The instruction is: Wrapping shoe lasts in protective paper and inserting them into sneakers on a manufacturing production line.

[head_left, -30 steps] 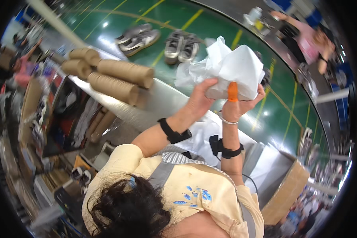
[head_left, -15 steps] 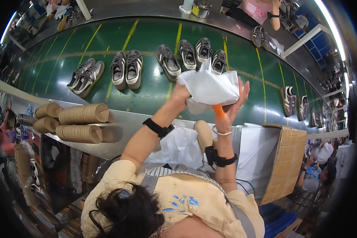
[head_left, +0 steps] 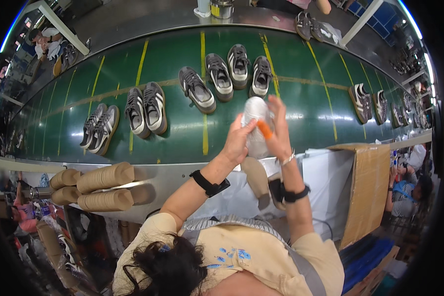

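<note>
White bundle in hand above the near edge of the green belt.
The left hand grips its left side, thumb on top; the right hand, blurred, has fingers spread, its orange-covered digit overlapping the bundle, contact unclear. 4 grey shoes lie beyond; brown stacks sit leftward.

We cannot read any words or numbers here. The shiny metal pot has a yellow label on it, but it is too small for us to read. We see a blue leafy print on the cream shirt, and we cannot make out letters in it. The yellow lines on the green belt are plain stripes.
</note>
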The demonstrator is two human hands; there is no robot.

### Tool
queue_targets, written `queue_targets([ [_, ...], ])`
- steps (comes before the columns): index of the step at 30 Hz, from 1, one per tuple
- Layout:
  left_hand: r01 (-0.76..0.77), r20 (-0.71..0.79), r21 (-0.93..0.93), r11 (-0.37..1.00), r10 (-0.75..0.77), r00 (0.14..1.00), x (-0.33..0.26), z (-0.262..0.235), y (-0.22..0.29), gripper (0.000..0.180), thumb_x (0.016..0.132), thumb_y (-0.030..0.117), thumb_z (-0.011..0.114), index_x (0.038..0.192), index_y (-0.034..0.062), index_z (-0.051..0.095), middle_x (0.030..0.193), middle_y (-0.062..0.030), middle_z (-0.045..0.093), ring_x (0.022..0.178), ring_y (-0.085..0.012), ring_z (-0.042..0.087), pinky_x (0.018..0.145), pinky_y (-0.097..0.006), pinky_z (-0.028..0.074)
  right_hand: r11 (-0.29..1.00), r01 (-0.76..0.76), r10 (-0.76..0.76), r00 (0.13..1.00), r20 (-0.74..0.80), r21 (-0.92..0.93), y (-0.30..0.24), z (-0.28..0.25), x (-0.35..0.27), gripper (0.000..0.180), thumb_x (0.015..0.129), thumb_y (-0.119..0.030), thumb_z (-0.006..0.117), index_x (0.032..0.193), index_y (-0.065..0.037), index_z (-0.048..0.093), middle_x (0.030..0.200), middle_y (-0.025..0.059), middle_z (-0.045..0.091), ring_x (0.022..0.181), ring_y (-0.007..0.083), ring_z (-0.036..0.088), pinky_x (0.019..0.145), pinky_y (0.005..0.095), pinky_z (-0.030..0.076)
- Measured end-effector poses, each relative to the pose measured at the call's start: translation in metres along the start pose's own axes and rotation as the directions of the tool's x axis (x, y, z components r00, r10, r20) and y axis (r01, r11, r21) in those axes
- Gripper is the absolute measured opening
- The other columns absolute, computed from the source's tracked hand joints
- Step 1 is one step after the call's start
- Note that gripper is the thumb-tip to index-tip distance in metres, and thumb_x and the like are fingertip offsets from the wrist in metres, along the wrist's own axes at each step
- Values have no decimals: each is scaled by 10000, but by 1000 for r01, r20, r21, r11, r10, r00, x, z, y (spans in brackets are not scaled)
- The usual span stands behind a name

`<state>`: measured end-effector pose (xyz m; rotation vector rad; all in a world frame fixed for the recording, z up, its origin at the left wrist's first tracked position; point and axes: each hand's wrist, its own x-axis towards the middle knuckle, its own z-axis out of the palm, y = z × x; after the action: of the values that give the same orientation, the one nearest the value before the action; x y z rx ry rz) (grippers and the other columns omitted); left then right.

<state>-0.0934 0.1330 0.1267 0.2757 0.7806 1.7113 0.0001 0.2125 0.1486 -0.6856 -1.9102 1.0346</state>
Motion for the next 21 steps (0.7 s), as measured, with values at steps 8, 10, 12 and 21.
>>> queue_targets([
  [8,121,138,273,954,-164,977,81,-6,-8,473,900,124,566,1308,57,335,1150,-89,552,1070,-176,543,923,-338,442,951,-188,186,982,-32,-247,35,-23,-1,516,714,-64,723,1188,-9,525,1050,196,637,947,295,645,834,348,489],
  [10,-49,199,661,748,-112,974,134,-26,-7,482,769,-38,522,1217,39,361,1000,-80,600,955,-148,560,847,-293,436,940,-178,161,984,-81,-292,66,-42,7,469,704,-30,715,1152,-15,577,1013,186,654,914,274,656,817,333,491],
  [12,-440,427,882,167,107,898,193,-40,3,443,656,-29,543,1087,35,467,1026,-145,551,1047,-278,530,897,-376,423,926,-206,200,978,-50,-315,87,-56,18,450,702,-11,706,1140,-30,607,998,191,661,892,254,662,806,327,493],
  [21,-721,777,512,-467,-107,620,356,-65,-10,295,669,67,644,928,-11,526,1010,-178,532,957,-336,560,794,-410,475,651,-715,695,696,178,253,154,-51,101,311,717,95,630,1012,85,530,877,203,633,693,261,653,567,367,561],
])
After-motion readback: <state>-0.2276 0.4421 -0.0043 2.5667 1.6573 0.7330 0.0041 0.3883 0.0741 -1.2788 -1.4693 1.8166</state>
